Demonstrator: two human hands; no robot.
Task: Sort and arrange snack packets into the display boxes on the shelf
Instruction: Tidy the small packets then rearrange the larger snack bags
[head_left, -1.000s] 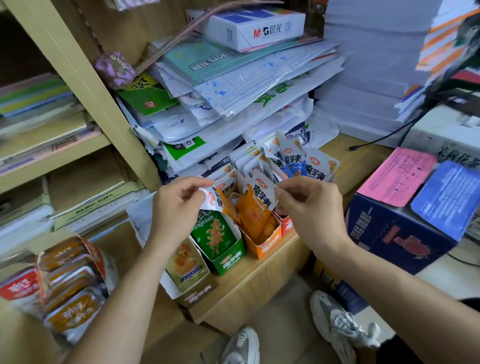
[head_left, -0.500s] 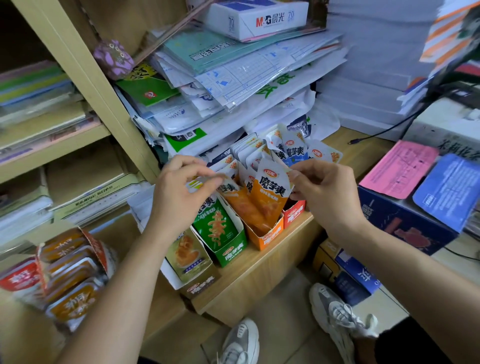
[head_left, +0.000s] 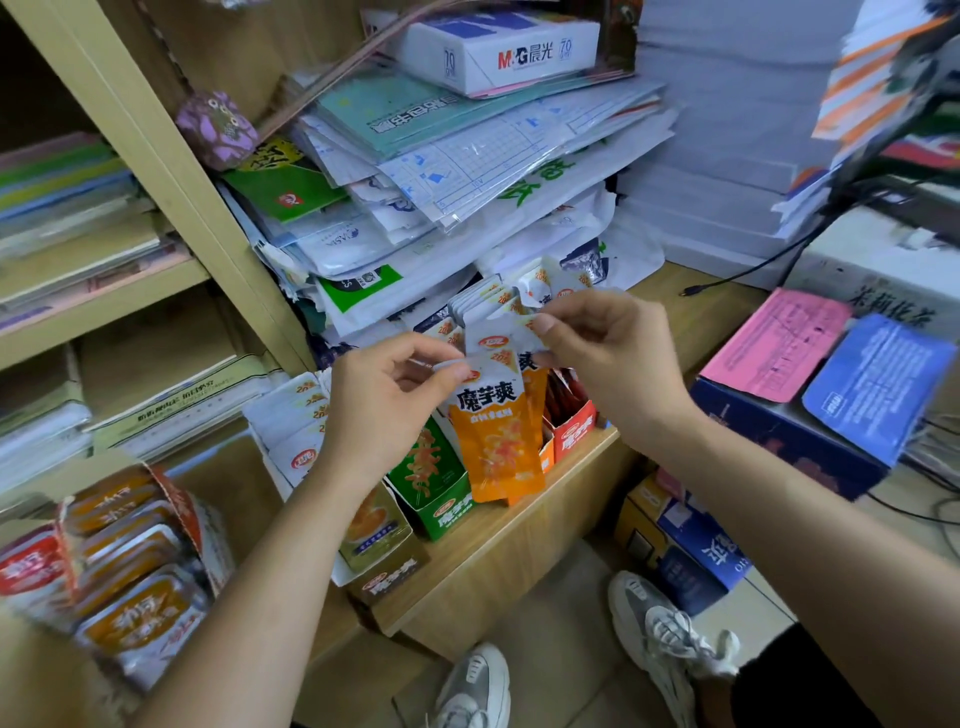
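Note:
An orange snack packet (head_left: 498, 436) hangs in front of the display boxes, lifted clear of them. My left hand (head_left: 384, 410) pinches its white top edge from the left. My right hand (head_left: 602, 358) pinches the top of a second orange packet (head_left: 532, 395) just behind it. Below stand a green display box (head_left: 441, 499), an olive box (head_left: 379, 551) left of it and a red box (head_left: 571, 436) to the right, all on the wooden shelf (head_left: 519, 540). More packets (head_left: 488, 306) stand upright behind my hands.
A leaning pile of paper packs and plastic bags (head_left: 441, 171) rises behind the boxes. White packets (head_left: 296, 431) fill a box at the left. Another box of orange snacks (head_left: 124, 571) sits at lower left. Blue cartons (head_left: 800, 426) stand at right; my shoes (head_left: 665, 639) are on the floor.
Both hands have risen and drawn the orange packets up out of the orange box. The front packet now hangs free, fully visible, in front of the boxes.

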